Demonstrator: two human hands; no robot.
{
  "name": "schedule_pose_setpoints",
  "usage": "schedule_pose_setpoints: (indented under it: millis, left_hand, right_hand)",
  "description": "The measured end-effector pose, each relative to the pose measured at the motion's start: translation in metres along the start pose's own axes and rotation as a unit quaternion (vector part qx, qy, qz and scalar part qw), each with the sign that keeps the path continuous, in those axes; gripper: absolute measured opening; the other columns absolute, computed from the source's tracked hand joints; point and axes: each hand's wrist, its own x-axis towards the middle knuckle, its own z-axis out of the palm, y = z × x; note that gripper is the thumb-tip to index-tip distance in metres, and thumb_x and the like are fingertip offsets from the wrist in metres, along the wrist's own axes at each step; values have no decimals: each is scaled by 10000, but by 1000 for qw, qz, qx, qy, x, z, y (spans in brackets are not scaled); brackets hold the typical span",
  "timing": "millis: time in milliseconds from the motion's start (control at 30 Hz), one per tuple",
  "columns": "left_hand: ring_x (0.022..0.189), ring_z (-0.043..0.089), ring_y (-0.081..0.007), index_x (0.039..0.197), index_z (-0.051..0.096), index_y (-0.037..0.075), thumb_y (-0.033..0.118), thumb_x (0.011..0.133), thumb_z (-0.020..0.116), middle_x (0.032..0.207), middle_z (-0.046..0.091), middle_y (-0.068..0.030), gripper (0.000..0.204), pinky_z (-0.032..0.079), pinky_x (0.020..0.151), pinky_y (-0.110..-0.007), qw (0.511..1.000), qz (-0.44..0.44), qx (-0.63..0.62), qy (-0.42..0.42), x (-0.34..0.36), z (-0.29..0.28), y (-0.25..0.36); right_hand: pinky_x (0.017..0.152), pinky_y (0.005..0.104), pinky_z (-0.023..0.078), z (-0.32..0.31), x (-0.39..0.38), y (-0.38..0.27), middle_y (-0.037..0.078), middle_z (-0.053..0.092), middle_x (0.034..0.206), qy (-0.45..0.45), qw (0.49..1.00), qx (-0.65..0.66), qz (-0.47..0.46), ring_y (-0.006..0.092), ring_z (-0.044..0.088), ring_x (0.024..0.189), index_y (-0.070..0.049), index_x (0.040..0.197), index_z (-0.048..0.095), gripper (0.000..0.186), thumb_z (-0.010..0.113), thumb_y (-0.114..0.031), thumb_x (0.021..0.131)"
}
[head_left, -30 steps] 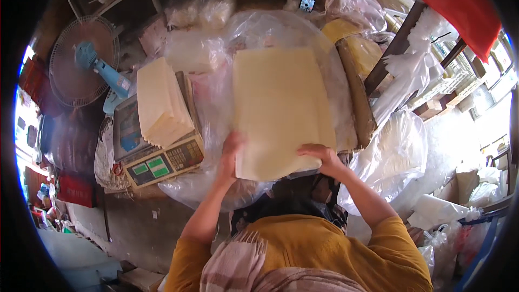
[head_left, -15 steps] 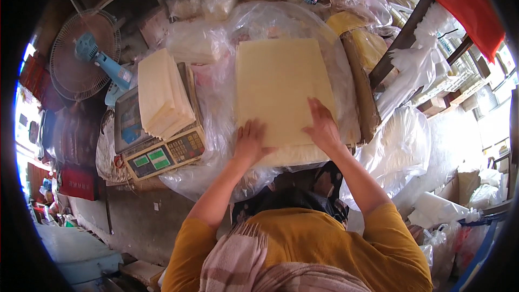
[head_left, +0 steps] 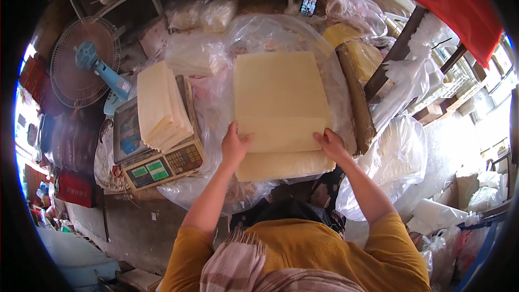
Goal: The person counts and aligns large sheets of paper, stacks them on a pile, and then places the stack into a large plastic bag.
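Observation:
A stack of thin, pale yellow sheets (head_left: 286, 166) lies on clear plastic on the table before me. Its top sheet (head_left: 281, 86) has its near edge lifted off the stack, with a crease running across it. At the left end of that edge, my left hand (head_left: 234, 146) is closed on the sheet, thumb on top. My right hand (head_left: 334, 145) pinches the opposite end the same way. More sheets, folded into a thick pale bundle (head_left: 161, 105), rest on a digital scale (head_left: 165, 166) to the left.
Behind the scale stands a blue fan (head_left: 89, 57). A lit phone (head_left: 309, 4) leans at the back. Cardboard (head_left: 354, 103) edges the table's right side, beside a dark post (head_left: 397, 51). Plastic-wrapped goods (head_left: 389, 157) sit to the right, and a red cloth (head_left: 448, 8) hangs above.
My hands were spread flat over the top sheet. Now they grip its two sides, and its near edge has come up and away from me, baring the sheets underneath.

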Motion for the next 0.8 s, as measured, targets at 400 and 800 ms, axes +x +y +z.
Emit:
schedule_pose_setpoints:
  millis: [400,800]
  left_hand:
    - [1365,244,-275,1368,371,99,471,857,521,1432,336,-146,650,112,1074,-609,829,257,496,37,29,48,-47]
    - [913,620,-295,1190,525,9,280,832,619,1018,640,-146,459,489,802,-370,917,-1,324,-235,-36,39,30]
  right_hand:
    - [1063,547,206,52,20,-5,162,286,1432,128,865,-442,-202,329,224,1352,-90,1388,312,609,561,-296,872]
    - [646,262,493,74,-19,16,52,619,990,10,980,199,-5,121,588,861,-21,1206,504,457,675,-38,783]
